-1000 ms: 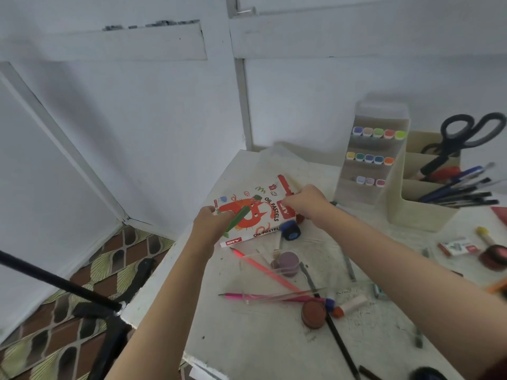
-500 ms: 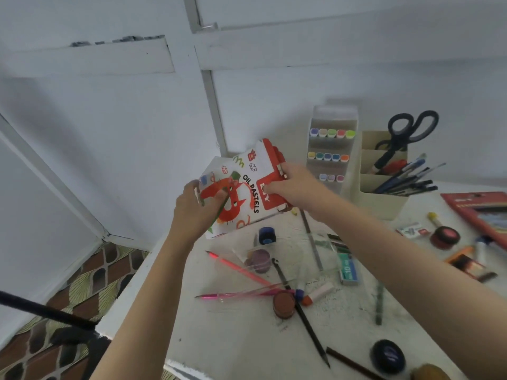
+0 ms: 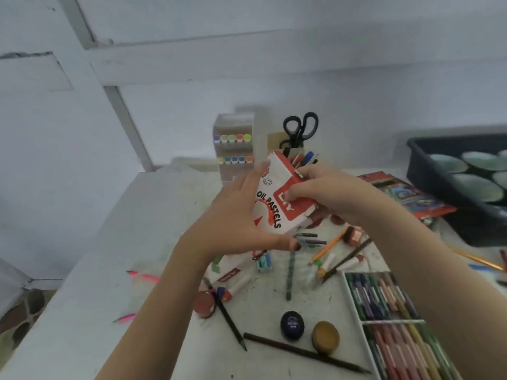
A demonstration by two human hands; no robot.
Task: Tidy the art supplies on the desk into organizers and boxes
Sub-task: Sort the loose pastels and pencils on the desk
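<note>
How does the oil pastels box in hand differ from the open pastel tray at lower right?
The oil pastels box is held tilted above the desk between the left hand and right hand; the pastel tray lies flat on the desk, untouched. The box shows a printed white-and-red face, contents hidden; the tray is open, rows of sticks showing. Both are rectangular.

Organizer [image 3: 259, 138] at back w/ scissors [image 3: 300, 127] in it; pastel tray [image 3: 392, 322] front R; bin [image 3: 419, 163] far R.

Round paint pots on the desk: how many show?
3: a brown pot beside the black pencil, a dark blue pot and an ochre pot side by side. Others may hide behind the left hand and right hand.
</note>
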